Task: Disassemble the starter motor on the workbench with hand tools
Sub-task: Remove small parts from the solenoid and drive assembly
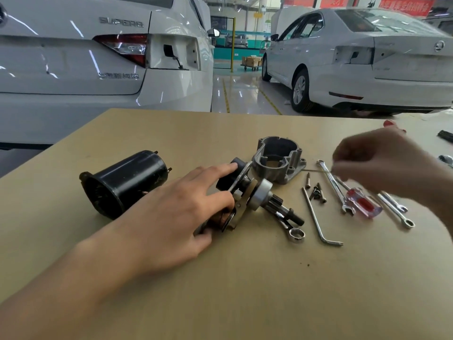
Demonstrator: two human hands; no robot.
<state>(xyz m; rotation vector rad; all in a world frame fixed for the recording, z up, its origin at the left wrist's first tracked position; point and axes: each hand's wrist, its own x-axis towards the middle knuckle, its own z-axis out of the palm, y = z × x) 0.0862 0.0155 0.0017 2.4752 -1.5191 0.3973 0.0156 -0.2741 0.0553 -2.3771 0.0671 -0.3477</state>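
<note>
The starter motor lies in pieces on the tan workbench (220, 278). A black cylindrical motor housing (122, 182) lies on its side at the left. In the middle lies the armature and pinion shaft assembly (262, 195); my left hand (181, 212) grips its near end, the forefinger stretched over the black solenoid (239, 163). The grey aluminium nose housing (279, 160) stands behind it. My right hand (382, 165), blurred, hovers above the tools and pinches a thin metal rod (318, 170).
Right of the shaft lie a long bent through-bolt (316, 217), several loose screws (317, 191), a red-handled screwdriver (362, 202) and combination spanners (335, 187) (397, 212). A ring spanner end (296, 234) pokes out under the shaft. Two white cars stand beyond the bench's far edge.
</note>
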